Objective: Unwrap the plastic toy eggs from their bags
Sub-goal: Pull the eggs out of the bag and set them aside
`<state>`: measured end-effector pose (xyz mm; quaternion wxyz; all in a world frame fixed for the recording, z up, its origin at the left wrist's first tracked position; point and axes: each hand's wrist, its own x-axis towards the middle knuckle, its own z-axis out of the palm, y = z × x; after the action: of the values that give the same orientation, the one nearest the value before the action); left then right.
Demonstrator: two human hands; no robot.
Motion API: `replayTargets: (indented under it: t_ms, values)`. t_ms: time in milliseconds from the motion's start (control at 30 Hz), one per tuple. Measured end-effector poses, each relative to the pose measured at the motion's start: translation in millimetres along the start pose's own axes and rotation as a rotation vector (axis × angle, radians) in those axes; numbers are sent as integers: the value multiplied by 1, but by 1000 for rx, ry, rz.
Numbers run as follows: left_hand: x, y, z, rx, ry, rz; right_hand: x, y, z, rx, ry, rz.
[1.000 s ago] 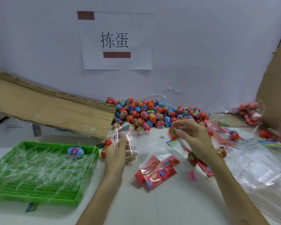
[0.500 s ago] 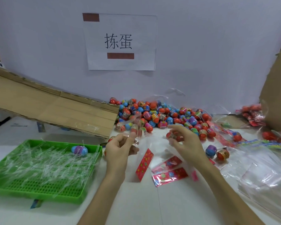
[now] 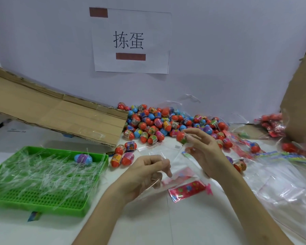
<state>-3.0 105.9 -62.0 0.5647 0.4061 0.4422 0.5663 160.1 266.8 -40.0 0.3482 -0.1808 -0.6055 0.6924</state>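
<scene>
The step in hand is extraction: my right hand [image 3: 204,151] pinches one red-capped toy egg [image 3: 182,137] at its fingertips, raised clear of the worktop [image 3: 148,223], while my left hand [image 3: 145,175] is curled closed on the thin clear bag [image 3: 168,156] that spans the space between the two hands. I judge the egg to be out of the bag or at its mouth; the film is too transparent to tell which. The next move, as I judge it, calls for parting the two: the egg goes to the loose pile of eggs [image 3: 164,122] against the wall, and the empty film goes to the green tray [image 3: 95,202], which already carries a tangle of clear wrappers and one blue-and-purple egg [image 3: 83,158]. Materials differ sharply. The eggs are hard, smooth, rounded plastic shells with printed bands around the waist, and are likely to roll if dropped. The bag is limp, glossy and crinkled, and may cling to the fingers. A flat red foil packet [image 3: 187,190] lies on the worktop just beside my left hand. The tray is rigid moulded plastic with a perforated floor. A corrugated cardboard flap [image 3: 57,117] slants above the tray, and more clear bags [image 3: 279,183] lie heaped at the right.
</scene>
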Motion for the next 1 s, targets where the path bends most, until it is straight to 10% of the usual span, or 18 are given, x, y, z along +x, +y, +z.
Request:
replayTargets:
  t_ms: [433, 800, 1000]
  values:
    - [6, -5, 2, 140, 265, -2, -2, -3, -4, -255, -83, 42]
    - [9, -14, 2, 836, 758, 597, -3, 6, 3, -468, 90, -205]
    - [10, -22, 0, 1139, 670, 628, -3, 7, 11, -381, 176, -362]
